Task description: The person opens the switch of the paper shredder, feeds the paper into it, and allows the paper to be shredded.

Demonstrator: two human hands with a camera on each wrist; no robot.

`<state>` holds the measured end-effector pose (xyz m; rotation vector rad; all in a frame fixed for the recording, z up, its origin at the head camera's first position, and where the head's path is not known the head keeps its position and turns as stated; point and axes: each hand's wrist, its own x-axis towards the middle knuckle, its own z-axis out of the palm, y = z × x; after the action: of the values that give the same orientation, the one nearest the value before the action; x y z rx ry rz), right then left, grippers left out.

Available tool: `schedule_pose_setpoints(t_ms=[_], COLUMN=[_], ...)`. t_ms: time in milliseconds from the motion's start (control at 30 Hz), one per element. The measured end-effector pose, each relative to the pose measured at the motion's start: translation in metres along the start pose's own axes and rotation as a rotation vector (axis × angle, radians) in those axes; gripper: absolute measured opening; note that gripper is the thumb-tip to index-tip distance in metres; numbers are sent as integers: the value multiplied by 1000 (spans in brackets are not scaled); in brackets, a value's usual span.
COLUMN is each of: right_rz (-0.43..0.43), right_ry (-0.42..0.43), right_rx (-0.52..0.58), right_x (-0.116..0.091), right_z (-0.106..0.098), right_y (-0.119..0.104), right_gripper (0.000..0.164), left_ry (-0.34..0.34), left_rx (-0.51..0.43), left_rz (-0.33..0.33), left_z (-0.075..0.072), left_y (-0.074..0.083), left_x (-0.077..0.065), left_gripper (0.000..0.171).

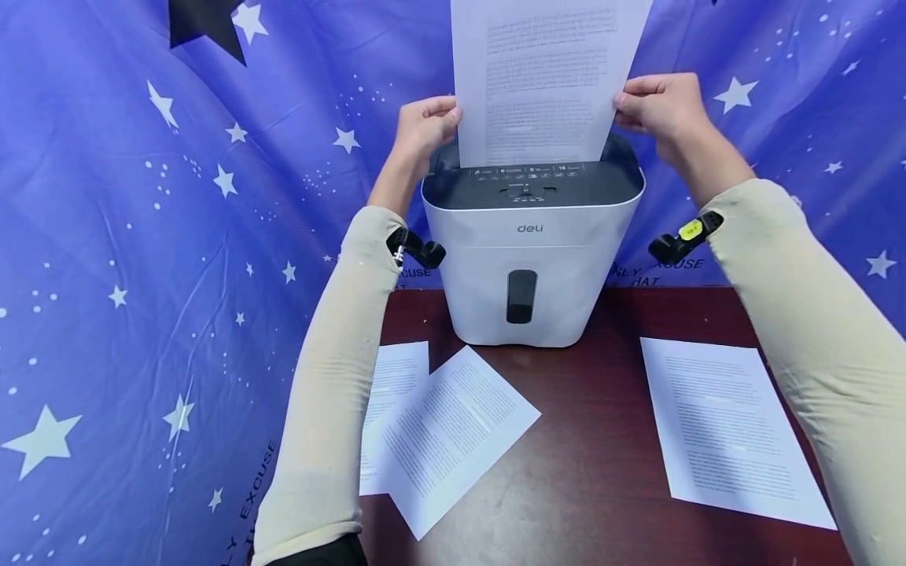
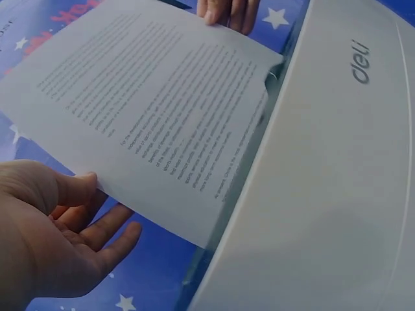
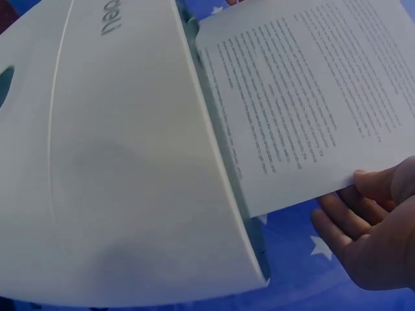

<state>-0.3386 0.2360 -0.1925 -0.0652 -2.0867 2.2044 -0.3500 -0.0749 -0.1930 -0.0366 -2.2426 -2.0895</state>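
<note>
A printed sheet of paper (image 1: 545,86) stands upright with its lower edge at the top slot of a white paper shredder (image 1: 524,267) marked "deli". My left hand (image 1: 427,130) pinches the sheet's left edge between thumb and fingers. On the opposite edge, my right hand (image 1: 665,110) pinches the paper at about the same height. In the left wrist view, the thumb of the left hand (image 2: 65,227) lies on the printed side with the fingers behind. The right wrist view shows the right hand (image 3: 376,223) with the same hold. The sheet's top runs out of the head view.
Two overlapping printed sheets (image 1: 460,432) lie on the dark red table (image 1: 594,472) at front left. Another printed sheet (image 1: 736,432) lies at the right, partly behind the right sleeve. A blue curtain with white stars (image 1: 177,236) hangs behind and to the left.
</note>
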Motion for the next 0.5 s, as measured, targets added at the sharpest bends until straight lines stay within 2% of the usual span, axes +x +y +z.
schedule_pose_setpoints(t_ms=[133,333,400,500], right_rz=[11,51,70,111], right_ry=[-38,-20,-12,-28], right_rx=[-48,-129,-164,-210], right_x=[3,6,7,8], right_z=[-3,-11,-14,-18], right_y=[7,17,20,28], right_gripper=[24,17,25,47], left_ry=[6,28,27,-4], left_rx=[45,115,130,145], left_rz=[-25,22,40,34], left_z=[-2,-7,-9,-14], left_y=[-8,-21,-26,-35], left_x=[2,3,3,5], left_gripper=[30,28,31,39])
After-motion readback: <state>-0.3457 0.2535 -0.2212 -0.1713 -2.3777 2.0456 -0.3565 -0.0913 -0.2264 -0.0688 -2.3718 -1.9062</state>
